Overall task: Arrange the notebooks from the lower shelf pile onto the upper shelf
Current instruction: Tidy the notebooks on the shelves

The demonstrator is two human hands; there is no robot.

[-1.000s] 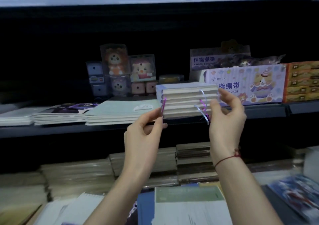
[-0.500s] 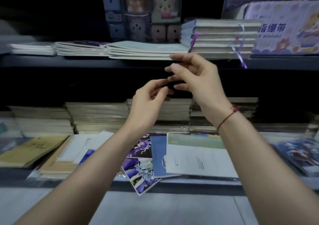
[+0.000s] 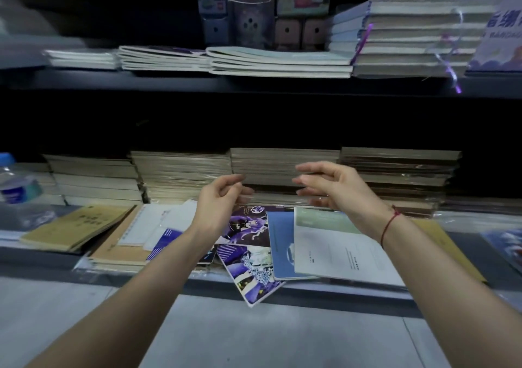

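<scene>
Left hand [image 3: 219, 198]: released, fingers loosely curled, holding nothing, hovering above the loose pile at the front edge of the lower shelf [image 3: 310, 290].
Right hand [image 3: 336, 188]: released too, fingers spread forward, nothing in its grip, just in front of the wrapped stacks [image 3: 285, 169] at the back of the shelf.
Task's things: loose notebooks [image 3: 333, 249] lie fanned and overlapping along the front edge; the ribboned stack [image 3: 406, 37] already sits toward the right end of the upper shelf [image 3: 254, 83].
Tipping risk: the purple illustrated notebook [image 3: 251, 274] pokes a corner out past the front edge; a tug on a neighbour could likely drag it to the floor.
Grab risk: covers overlap, so a hasty pinch may lift two, or slide the pale one [image 3: 339, 254] sideways.
Ribbon risk: the purple ribbon [image 3: 452, 79] dangles below the upper shelf's edge, and a rising hand could snag it and shift that stack.
Blur: the water bottle [image 3: 17, 189] at the left end is too smeared to judge.
</scene>
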